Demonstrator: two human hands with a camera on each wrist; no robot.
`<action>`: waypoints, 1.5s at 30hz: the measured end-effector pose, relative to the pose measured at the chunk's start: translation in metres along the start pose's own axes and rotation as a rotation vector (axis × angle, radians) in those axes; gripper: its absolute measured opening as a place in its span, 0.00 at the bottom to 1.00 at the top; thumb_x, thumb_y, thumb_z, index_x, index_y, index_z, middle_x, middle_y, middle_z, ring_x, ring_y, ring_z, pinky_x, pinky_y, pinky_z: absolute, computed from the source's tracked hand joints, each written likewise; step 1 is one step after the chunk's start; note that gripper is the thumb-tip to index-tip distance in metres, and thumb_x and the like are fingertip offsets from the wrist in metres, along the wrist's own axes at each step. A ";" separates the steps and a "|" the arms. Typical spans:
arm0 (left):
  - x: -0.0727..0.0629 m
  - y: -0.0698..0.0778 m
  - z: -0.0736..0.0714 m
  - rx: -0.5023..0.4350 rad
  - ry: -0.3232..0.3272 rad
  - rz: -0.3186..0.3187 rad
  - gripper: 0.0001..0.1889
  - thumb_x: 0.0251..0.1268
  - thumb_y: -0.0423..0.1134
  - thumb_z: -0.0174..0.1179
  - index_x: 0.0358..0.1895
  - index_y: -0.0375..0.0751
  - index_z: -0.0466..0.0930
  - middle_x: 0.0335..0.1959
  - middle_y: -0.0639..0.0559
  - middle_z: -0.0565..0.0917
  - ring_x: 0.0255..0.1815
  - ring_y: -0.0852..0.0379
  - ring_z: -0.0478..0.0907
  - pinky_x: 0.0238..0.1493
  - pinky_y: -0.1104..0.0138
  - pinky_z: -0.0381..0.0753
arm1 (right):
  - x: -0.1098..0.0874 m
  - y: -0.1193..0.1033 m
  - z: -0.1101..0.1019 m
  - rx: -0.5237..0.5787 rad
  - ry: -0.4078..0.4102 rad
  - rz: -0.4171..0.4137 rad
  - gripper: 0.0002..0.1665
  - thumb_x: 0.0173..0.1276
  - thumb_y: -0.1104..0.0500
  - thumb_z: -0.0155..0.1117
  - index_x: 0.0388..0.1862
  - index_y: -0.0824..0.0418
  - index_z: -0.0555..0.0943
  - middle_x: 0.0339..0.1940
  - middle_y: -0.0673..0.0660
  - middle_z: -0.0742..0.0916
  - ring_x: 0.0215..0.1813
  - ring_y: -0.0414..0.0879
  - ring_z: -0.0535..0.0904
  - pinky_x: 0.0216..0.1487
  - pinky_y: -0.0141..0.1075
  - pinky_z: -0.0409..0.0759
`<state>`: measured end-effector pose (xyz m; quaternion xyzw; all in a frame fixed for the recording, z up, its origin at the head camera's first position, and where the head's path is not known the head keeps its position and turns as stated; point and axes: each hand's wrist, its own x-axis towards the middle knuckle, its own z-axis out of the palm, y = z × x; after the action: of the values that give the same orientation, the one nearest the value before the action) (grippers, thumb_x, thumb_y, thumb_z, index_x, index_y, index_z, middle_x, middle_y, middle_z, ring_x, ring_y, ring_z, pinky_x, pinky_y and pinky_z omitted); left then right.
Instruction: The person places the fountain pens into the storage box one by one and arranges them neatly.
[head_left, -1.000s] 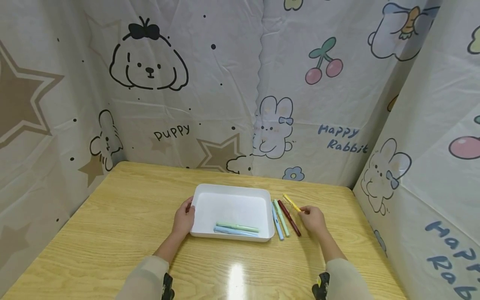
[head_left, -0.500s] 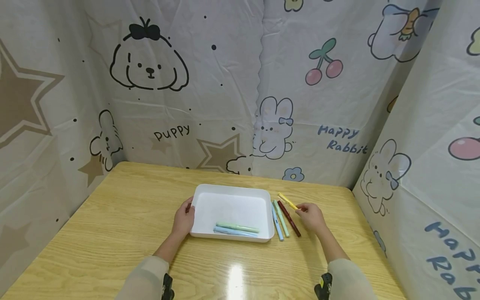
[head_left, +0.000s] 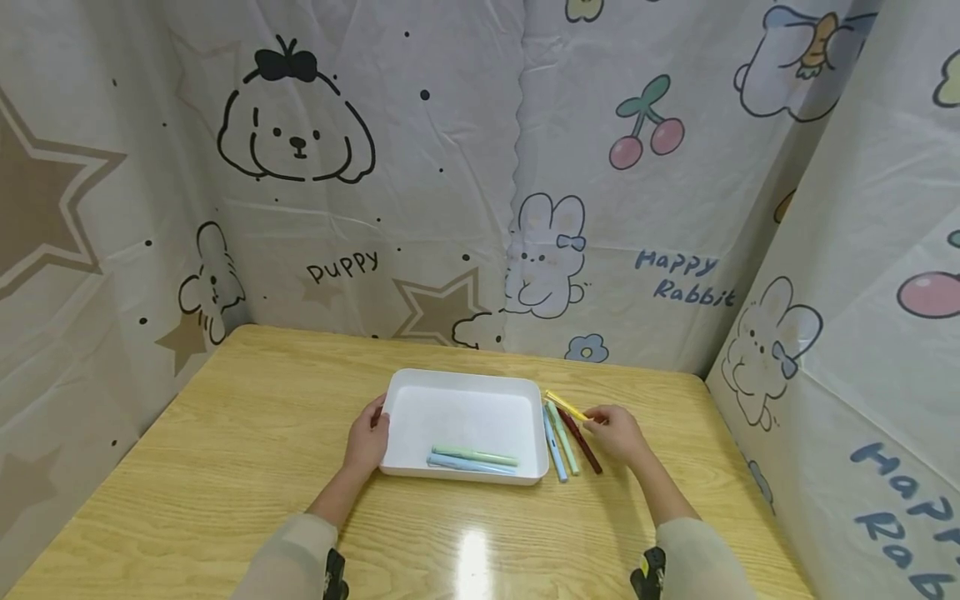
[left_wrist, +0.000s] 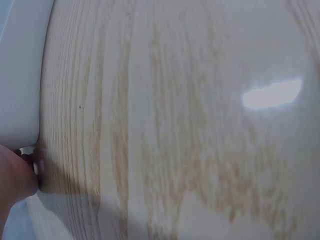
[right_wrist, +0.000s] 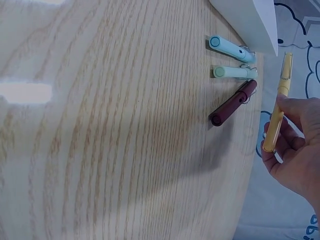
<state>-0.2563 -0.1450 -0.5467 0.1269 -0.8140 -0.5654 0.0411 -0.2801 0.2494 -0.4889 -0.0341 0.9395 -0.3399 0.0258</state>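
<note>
My right hand (head_left: 617,432) pinches a yellow pen (right_wrist: 283,90) between thumb and fingers, its clip end pointing away from the palm. In the head view the pen overlaps the far end of a dark red pen (head_left: 581,442). Beside that one lie a light green pen (head_left: 564,440) and a light blue pen (head_left: 555,443), close along the right side of a white tray (head_left: 465,382). My left hand (head_left: 367,437) holds the tray by its left side, thumb at the rim. Inside the tray, a green pen (head_left: 480,455) and a blue pen (head_left: 468,464) lie along the near wall.
The wooden table (head_left: 285,417) carries the tray and pens. A printed curtain (head_left: 442,208) stands along the back and both sides, near the table's edges. A light reflection shows on the near part of the table.
My right hand has moved slightly left with the yellow pen, bringing it from right of the dark red pen to over its far end. The left hand and tray stay put.
</note>
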 end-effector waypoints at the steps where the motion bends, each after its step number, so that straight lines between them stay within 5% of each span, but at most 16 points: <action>1: 0.000 0.000 0.000 0.004 0.002 0.004 0.23 0.73 0.37 0.39 0.70 0.41 0.60 0.61 0.36 0.71 0.58 0.43 0.69 0.58 0.52 0.70 | 0.000 -0.001 0.000 0.000 0.000 -0.003 0.15 0.65 0.62 0.58 0.47 0.69 0.80 0.39 0.63 0.83 0.37 0.49 0.76 0.32 0.34 0.74; 45: 0.000 0.000 -0.001 0.013 0.010 0.009 0.23 0.73 0.37 0.40 0.70 0.41 0.60 0.61 0.36 0.71 0.58 0.42 0.69 0.58 0.51 0.71 | 0.005 -0.029 0.021 -0.004 -0.053 -0.081 0.12 0.62 0.63 0.62 0.43 0.67 0.83 0.38 0.60 0.83 0.37 0.47 0.73 0.37 0.35 0.72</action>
<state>-0.2558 -0.1456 -0.5467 0.1262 -0.8179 -0.5594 0.0466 -0.2826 0.2136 -0.4866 -0.0813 0.9370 -0.3376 0.0367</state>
